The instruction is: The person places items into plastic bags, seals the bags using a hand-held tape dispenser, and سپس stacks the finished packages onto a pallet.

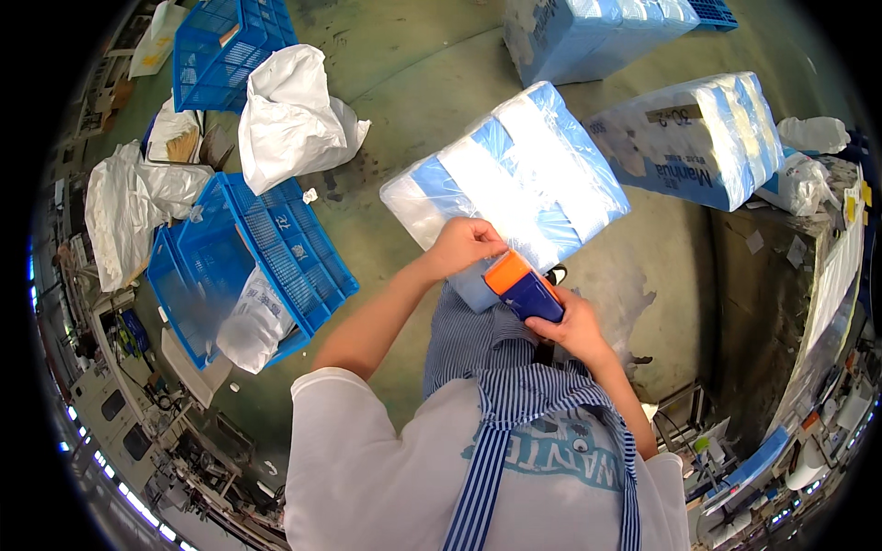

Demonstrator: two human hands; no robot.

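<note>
My right hand [571,323] grips the lower end of a small orange and dark blue box [525,286], held tilted in front of my apron. At the box's orange end, my left hand [467,246] is closed in a pinch against a corner. Whatever sits between those fingertips, if anything, is too small to make out. Just beyond both hands lies a large plastic-wrapped pack [528,170] in blue and white, its near edge by my legs.
Two more wrapped packs, one at the far side [588,37] and another at the right [698,142], stand on the floor. Blue plastic crates [303,243] and a white sack [294,119] are on the left. A worn grey cabinet [763,294] borders the right.
</note>
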